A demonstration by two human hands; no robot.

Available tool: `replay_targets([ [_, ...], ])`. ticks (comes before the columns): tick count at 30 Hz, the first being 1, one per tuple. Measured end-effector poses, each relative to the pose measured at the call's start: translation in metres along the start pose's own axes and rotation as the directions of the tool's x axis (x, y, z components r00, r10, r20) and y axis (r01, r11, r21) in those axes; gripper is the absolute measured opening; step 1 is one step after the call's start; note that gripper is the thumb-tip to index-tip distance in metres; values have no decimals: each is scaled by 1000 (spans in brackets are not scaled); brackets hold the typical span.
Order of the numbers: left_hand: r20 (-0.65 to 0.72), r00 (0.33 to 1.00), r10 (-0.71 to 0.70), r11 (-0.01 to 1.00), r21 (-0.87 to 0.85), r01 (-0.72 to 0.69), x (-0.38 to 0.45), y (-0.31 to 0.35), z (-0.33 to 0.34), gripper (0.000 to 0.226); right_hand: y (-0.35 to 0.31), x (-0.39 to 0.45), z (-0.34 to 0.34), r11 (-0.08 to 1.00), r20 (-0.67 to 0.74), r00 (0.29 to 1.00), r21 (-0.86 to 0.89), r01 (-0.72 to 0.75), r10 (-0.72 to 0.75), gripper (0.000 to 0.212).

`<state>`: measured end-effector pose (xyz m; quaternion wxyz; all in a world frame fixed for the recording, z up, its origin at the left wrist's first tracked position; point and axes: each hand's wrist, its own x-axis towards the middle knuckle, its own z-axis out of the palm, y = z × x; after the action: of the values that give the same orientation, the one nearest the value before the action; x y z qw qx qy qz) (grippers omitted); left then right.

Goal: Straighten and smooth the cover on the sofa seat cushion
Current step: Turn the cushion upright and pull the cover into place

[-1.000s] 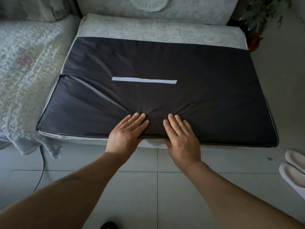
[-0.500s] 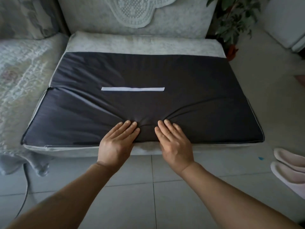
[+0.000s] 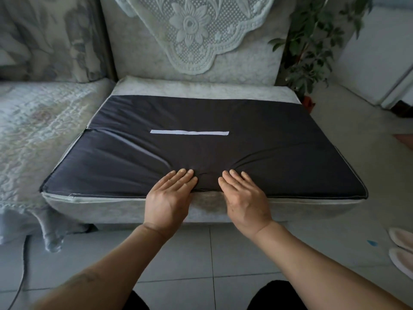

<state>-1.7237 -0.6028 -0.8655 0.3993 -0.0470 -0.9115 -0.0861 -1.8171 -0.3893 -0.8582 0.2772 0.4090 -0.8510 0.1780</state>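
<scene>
We see a lace doily draped over the sofa back, a leafy potted plant at the right, pale slippers on the tiled floor, and a quilted throw covering the neighbouring seat at left.

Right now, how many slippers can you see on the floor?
2, both at the right edge: one slipper farther away, the other slipper nearer. Both are cut off; more may lie outside view.

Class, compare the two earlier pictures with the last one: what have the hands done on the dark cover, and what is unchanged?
Little changed. The left hand and right hand stay flat at the front edge of the dark cover, holding nothing. Creases still fan out from the fingertips. The white strip lies as before.
</scene>
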Motion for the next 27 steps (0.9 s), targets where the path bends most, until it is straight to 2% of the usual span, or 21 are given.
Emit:
replay_targets([
  [8, -24, 999, -49, 999, 10, 50, 20, 9, -20, 26, -9, 19, -31, 997, 70, 996, 48, -63, 60, 41],
  [12, -55, 996, -65, 998, -1, 65, 37, 14, -30, 27, -9, 32, -46, 994, 0, 996, 63, -86, 86, 39],
  [18, -142, 989, -43, 999, -11, 42, 90, 24, -71, 27, -10, 76, -96, 997, -136, 989, 68, -48, 57, 27],
  [27, -264, 964, -23, 995, 86, 48, 167, 36, -135, 12, -22, 143, -178, 999, -271, 962, -2, -44, 42, 20],
])
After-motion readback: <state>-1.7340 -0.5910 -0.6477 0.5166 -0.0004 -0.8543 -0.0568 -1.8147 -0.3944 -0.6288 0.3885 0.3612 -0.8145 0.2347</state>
